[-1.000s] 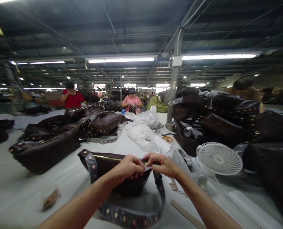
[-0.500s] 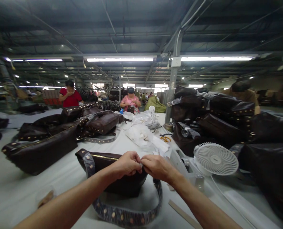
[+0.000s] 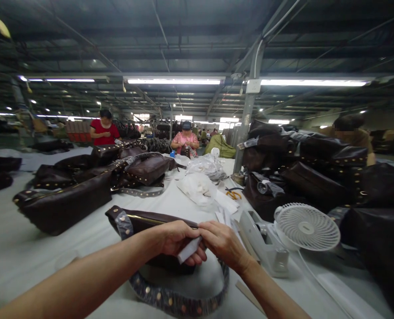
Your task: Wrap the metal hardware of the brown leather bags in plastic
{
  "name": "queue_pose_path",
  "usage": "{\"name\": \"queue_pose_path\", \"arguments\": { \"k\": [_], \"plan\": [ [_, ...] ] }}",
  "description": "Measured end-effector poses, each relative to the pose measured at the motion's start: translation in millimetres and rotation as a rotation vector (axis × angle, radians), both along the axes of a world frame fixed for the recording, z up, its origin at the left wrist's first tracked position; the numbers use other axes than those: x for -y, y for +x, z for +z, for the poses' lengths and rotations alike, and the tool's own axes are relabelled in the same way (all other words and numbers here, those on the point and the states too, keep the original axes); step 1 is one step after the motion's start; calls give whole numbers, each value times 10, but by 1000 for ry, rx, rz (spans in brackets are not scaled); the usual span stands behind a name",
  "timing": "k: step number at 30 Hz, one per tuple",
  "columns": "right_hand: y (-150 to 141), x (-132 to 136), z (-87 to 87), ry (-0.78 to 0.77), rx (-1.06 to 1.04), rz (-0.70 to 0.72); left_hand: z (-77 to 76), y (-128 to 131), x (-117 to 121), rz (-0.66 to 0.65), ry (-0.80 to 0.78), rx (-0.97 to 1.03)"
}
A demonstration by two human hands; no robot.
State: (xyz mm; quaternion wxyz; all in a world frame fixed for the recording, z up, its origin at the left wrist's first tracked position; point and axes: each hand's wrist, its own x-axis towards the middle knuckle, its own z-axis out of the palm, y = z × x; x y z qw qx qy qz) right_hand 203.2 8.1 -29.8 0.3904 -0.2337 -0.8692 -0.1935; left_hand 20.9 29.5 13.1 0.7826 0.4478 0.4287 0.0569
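A dark brown leather handbag (image 3: 150, 221) with a gold zipper lies in front of me. Its studded shoulder strap (image 3: 173, 301), wrapped in clear film, loops toward me on the table. At the bag's right end, my left hand (image 3: 179, 239) is closed, palm partly turned up, with a small white strip (image 3: 189, 250) between its fingers. My right hand (image 3: 222, 241) meets it at the zipper's end, fingers bent and pressed together. What the right fingertips grip is hidden.
Several similar bags (image 3: 67, 204) lie left, and more are piled right (image 3: 310, 181). A white fan (image 3: 306, 227), a grey tape dispenser (image 3: 266, 243) and orange-handled pliers (image 3: 233, 194) stand or lie nearby. Crumpled plastic (image 3: 203, 168) is in the middle. Co-workers sit beyond.
My left hand has turned its palm upward, and the white strip now shows in it. My right fingers have flattened over the bag's end. The view has shifted slightly left.
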Motion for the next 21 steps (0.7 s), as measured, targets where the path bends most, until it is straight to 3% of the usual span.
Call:
{"name": "queue_pose_path", "arguments": {
  "k": [5,13,21],
  "plan": [
    [3,28,-38,-84,-85,31,-9,1,90,99,23,88],
    [172,83,-13,-433,-310,71,-30,7,235,338,266,42],
    [41,171,-97,-421,-371,31,-61,101,290,412,341,52]
  ]
}}
